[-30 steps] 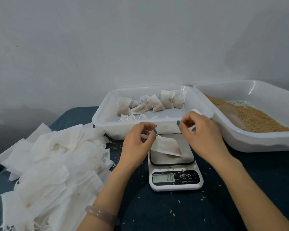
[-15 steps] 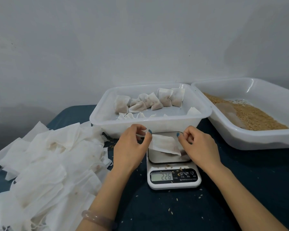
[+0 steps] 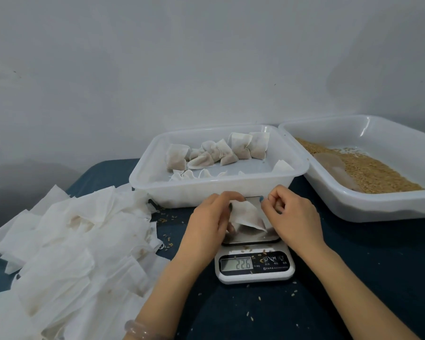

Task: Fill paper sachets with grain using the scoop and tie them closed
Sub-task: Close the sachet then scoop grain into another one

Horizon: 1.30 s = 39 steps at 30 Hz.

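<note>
A filled white paper sachet [image 3: 248,215] lies on the steel plate of a small kitchen scale [image 3: 254,265] whose display reads 22.6. My left hand [image 3: 206,222] pinches the sachet's left top corner. Just right of the sachet, my right hand [image 3: 292,217] has its fingers curled at the top edge; whether they hold a string I cannot tell. A translucent scoop [image 3: 336,171] lies in the grain [image 3: 375,173] inside the right white tray [image 3: 402,207].
The middle white tray [image 3: 152,185] behind the scale holds several tied sachets [image 3: 216,153]. A heap of empty paper sachets [image 3: 66,246] covers the left of the dark blue cloth. Loose grains [image 3: 167,244] are scattered around the scale.
The sachet came down onto the scale plate and the display went from 0.0 to 22.6. Both hands dropped lower and drew closer together at the sachet's top.
</note>
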Motion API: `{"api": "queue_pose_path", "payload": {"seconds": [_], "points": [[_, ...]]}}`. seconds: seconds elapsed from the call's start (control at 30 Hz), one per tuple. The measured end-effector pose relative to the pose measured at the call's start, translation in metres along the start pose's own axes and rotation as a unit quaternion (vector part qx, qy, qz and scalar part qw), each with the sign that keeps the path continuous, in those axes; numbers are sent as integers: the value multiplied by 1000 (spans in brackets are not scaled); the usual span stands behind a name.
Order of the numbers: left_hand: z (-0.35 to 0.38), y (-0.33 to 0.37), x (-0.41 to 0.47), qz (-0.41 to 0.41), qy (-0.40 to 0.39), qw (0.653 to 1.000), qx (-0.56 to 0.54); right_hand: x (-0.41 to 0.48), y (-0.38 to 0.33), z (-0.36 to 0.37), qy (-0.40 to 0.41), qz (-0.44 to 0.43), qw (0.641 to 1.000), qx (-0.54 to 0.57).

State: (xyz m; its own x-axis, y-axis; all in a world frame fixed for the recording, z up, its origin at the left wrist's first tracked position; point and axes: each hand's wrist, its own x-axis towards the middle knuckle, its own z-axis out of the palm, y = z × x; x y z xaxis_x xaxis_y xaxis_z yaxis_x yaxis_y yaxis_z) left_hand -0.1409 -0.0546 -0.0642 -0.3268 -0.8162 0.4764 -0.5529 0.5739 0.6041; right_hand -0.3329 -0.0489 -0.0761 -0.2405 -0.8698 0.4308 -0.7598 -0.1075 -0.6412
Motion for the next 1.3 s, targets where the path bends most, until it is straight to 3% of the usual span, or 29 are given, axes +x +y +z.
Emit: {"api": "queue_pose_path", "payload": {"seconds": [0.2,0.33,0.47,0.6,0.7,0.8,0.93,1.1,1.2,1.3], "points": [[-15,8,15,-3,69,977,-203,1,0,-1,2,13,1000,3],[-49,0,40,-54,173,961,-209,0,-2,-1,2,12,1000,7],[-82,-26,63,-100,205,973,-38,-1,-3,-2,-5,10,1000,9],[-90,-57,71,-128,104,977,135,-2,-2,-1,-13,12,1000,6],[-88,-68,67,-171,35,948,265,-2,-2,-1,-17,9,1000,-2],[-85,-70,64,-197,-10,895,401,-2,-3,-1,-13,8,1000,-14],[-85,-61,62,-196,-39,882,428,-2,-2,-1,-12,10,1000,-19],[-85,-56,53,-193,63,931,305,-2,-2,0,-11,12,1000,-19],[-95,-47,43,-170,155,903,364,-2,-1,0,-13,10,1000,-13],[-113,-51,32,-222,175,853,438,-3,-1,0,-16,9,1000,-12]]}}
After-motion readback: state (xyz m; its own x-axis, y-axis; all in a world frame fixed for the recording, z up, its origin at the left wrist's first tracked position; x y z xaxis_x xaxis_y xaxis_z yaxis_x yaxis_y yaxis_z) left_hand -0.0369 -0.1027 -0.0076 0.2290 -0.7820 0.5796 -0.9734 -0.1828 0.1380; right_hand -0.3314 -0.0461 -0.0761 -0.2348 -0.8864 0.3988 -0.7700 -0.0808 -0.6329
